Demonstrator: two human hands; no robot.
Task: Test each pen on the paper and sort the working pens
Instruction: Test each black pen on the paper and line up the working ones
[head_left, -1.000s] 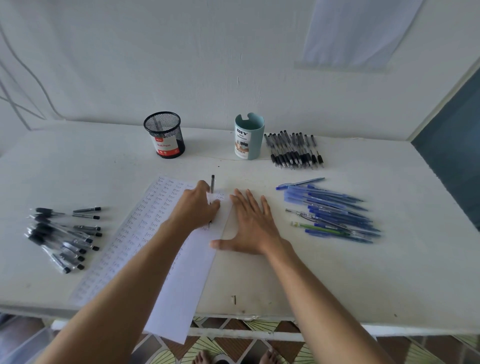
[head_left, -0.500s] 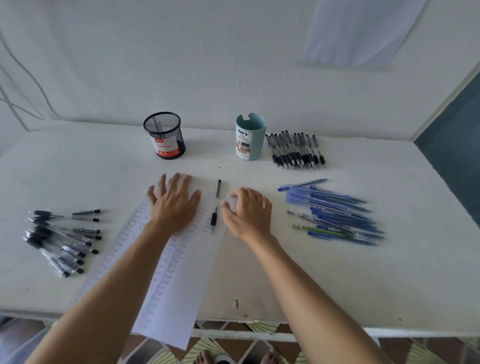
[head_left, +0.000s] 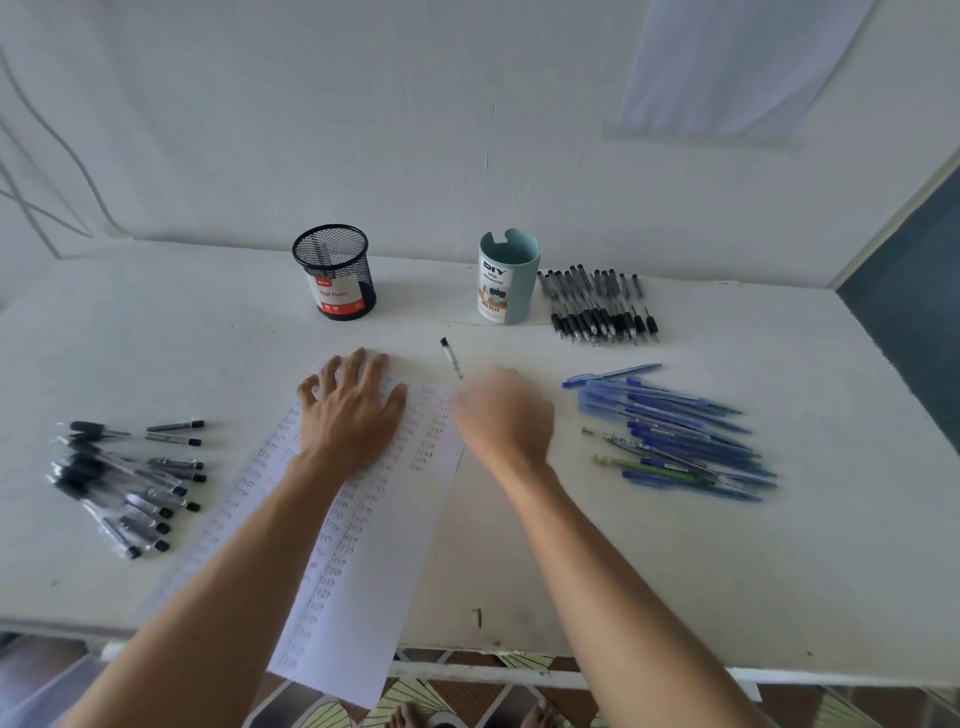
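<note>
1. Two bare feet (head_left: 410, 719) on patterned floor tiles, just below the near edge of the white table (head_left: 675, 571).
2. One long sheet of paper (head_left: 363, 571), overhanging that near edge left of its middle and slanting up toward the table's centre. Covered in columns of small handwritten "test" marks.
3. Left hand (head_left: 348, 410) palm down on the far end of the paper, with fingers straight and spread, pressing the sheet and holding nothing. Fingertips close to the sheet's far margin.
4. Right hand (head_left: 506, 421) just beside the paper's right margin, knuckles up, smeared by motion blur. Fingers seemingly bent toward the pen – clamped on it or not, cannot tell.
5. Single pen (head_left: 451, 357) just beyond the right hand, with a clear barrel and a black far end, slanted toward the far edge. Near end lost at the blurred fingertips – lying on the table or lifted, cannot tell.
6. Close to the left edge, well apart from the paper: heap of black pens (head_left: 130, 483), loosely parallel.
7. Toward the right edge, level with the hands: pile of blue pens (head_left: 675, 431), with one green pen (head_left: 660, 470) among the nearest of them.
8. Near the far edge, left of centre: black mesh cup (head_left: 335, 273), upright, with a red-and-white label.
9. Right of it and well apart: teal holder (head_left: 506, 280), upright, with a label reading "DIY".
10. Just beside the teal holder's right side: row of black pens (head_left: 597, 306), laid side by side on the table.
</note>
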